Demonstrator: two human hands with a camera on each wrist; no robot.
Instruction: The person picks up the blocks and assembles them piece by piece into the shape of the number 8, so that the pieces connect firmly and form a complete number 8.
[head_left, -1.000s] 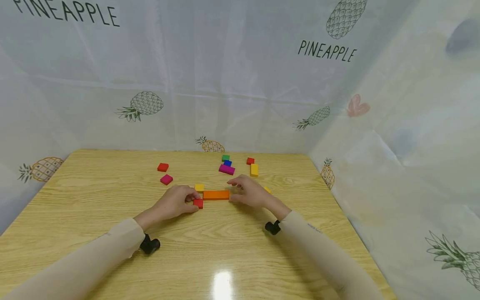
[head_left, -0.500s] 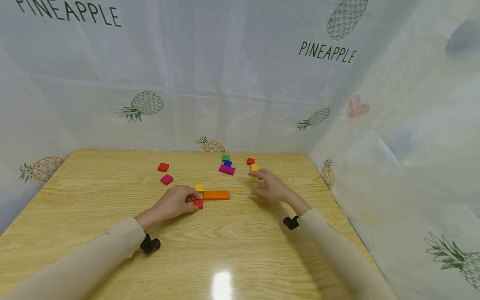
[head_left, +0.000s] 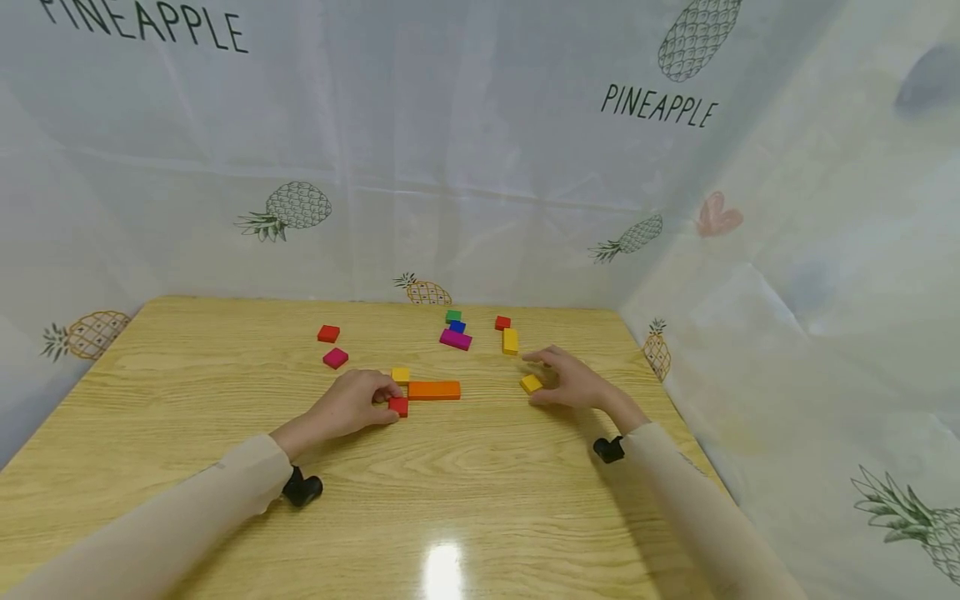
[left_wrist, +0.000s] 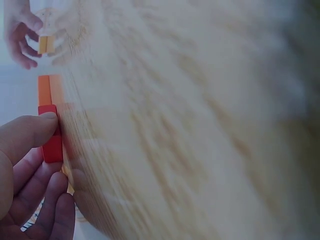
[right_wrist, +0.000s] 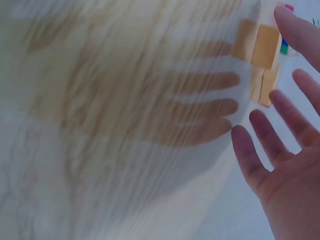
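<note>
My left hand (head_left: 352, 406) pinches a small red block (head_left: 399, 407) between thumb and fingers, as the left wrist view shows up close. Just beyond that block lie a long orange block (head_left: 434, 390) and a small yellow block (head_left: 401, 376), all near one another. Over on the right, my right hand (head_left: 573, 383) is spread around another small yellow block (head_left: 531, 384), thumb on the near side and fingers on the far side. In the right wrist view the fingers are apart, with this yellow block (right_wrist: 266, 46) near the thumb and fingertips.
Toward the back are a long yellow block (head_left: 510, 342), a red block (head_left: 503, 322), a purple block (head_left: 456, 339), a blue block (head_left: 457, 327) and a green block (head_left: 453, 317). A red block (head_left: 328, 333) and a pink block (head_left: 336, 357) lie back left on the wooden table (head_left: 360, 533).
My right hand has moved right, away from the end of the orange block, to the small yellow block. My left hand has stayed in place with the red block.
</note>
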